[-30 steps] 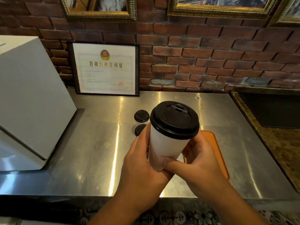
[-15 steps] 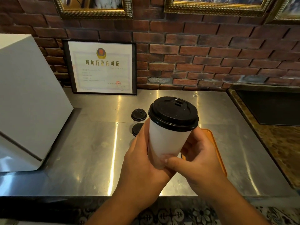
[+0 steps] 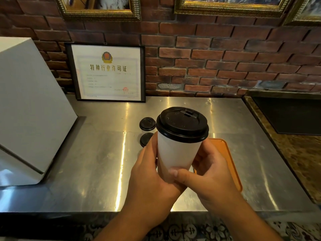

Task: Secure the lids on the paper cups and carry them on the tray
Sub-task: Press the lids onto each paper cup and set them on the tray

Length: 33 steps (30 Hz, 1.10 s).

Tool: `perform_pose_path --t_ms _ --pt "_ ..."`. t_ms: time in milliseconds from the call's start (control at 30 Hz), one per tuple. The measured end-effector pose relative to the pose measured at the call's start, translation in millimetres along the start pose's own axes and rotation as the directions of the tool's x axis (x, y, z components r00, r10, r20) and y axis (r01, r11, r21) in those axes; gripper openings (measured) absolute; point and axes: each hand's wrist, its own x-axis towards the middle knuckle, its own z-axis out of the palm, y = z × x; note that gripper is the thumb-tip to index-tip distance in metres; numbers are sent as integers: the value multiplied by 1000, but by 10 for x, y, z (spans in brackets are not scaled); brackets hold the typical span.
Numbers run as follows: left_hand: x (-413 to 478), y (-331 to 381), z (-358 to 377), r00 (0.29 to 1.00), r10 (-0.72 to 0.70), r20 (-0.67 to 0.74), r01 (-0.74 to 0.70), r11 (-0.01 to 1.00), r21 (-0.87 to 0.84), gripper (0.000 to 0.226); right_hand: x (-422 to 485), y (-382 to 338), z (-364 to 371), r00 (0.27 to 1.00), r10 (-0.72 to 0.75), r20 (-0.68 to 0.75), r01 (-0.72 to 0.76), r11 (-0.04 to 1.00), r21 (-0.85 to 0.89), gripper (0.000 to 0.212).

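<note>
A white paper cup (image 3: 175, 153) with a black lid (image 3: 182, 124) on top is held upright above the steel counter. My left hand (image 3: 149, 174) grips its lower left side. My right hand (image 3: 208, 173) grips the lower right, thumb across the front near the base. Behind the hands lies an orange tray (image 3: 225, 157), mostly hidden. Two more black-lidded cups, the farther one (image 3: 147, 124) and the nearer one (image 3: 146, 139), stand on the counter to the left of the held cup, only their lids showing.
A large white box (image 3: 29, 108) fills the counter's left side. A framed certificate (image 3: 108, 72) leans on the brick wall at the back. A brown stone counter with a dark recess (image 3: 291, 115) adjoins on the right. The steel counter's front edge (image 3: 86, 211) is close.
The cup and both hands have stayed together with almost no movement; the view has shifted slightly.
</note>
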Motion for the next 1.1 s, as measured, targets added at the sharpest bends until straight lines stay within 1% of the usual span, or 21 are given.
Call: perform_pose_path --t_ms 267,433,633,700,833,967,1100 --pt "22 24 18 1000 25 -4 -25 1000 16 102 27 15 -32 999 -7 -31 7 1000 -24 77" --pt "37 9 47 999 34 22 -33 999 -30 101 34 32 -17 998 9 -54 -11 999 -38 77" --pt "88 -73 41 999 30 19 -29 999 -15 107 62 -13 -19 999 39 22 -39 999 -18 82" --pt "105 -68 36 999 32 30 -32 999 -17 109 75 -17 -31 999 26 31 -26 1000 -1 80" --pt "131 -18 41 996 49 71 -46 998 -47 113 99 0 -63 1000 -3 4 3 1000 -23 79" --pt "144 16 50 996 42 84 -35 996 -88 111 112 3 -80 1000 -23 -3 23 1000 -17 79" --pt "150 28 56 996 46 74 -39 996 -85 109 95 8 -75 999 -35 -14 35 999 -4 81"
